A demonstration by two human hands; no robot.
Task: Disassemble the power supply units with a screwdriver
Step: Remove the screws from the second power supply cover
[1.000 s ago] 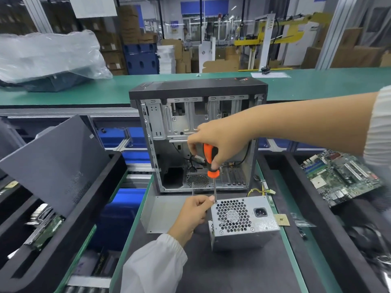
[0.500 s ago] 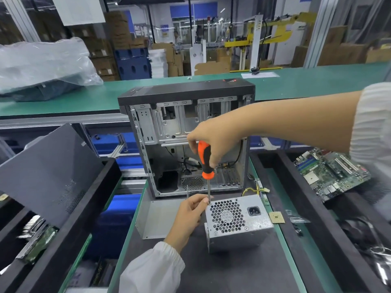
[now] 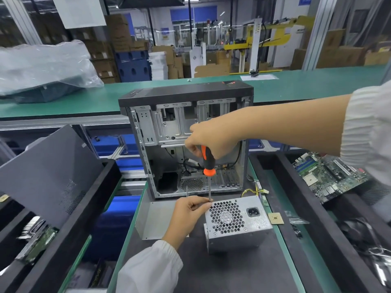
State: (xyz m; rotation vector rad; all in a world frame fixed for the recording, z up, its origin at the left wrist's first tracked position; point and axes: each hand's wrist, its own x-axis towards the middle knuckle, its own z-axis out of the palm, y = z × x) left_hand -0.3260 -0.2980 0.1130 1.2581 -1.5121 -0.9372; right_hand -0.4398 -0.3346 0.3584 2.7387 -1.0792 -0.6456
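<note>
A silver power supply unit (image 3: 238, 224) with a honeycomb fan grille stands on the dark mat, socket side up. My right hand (image 3: 213, 142) grips the orange-and-black handle of a screwdriver (image 3: 207, 163), held upright with its tip at the unit's top left corner. My left hand (image 3: 191, 210) pinches the lower end of the shaft beside that corner. The tip itself is hidden by my fingers.
An open computer case (image 3: 186, 142) stands just behind the unit. A flat metal plate (image 3: 152, 220) lies to its left. A grey side panel (image 3: 48, 174) leans in the left bin. A motherboard (image 3: 330, 176) lies in the right bin. A small chip (image 3: 276, 218) sits near the unit.
The view has shifted slightly. Both hands keep their hold on the screwdriver at the unit's corner; no clear movement of the unit.
</note>
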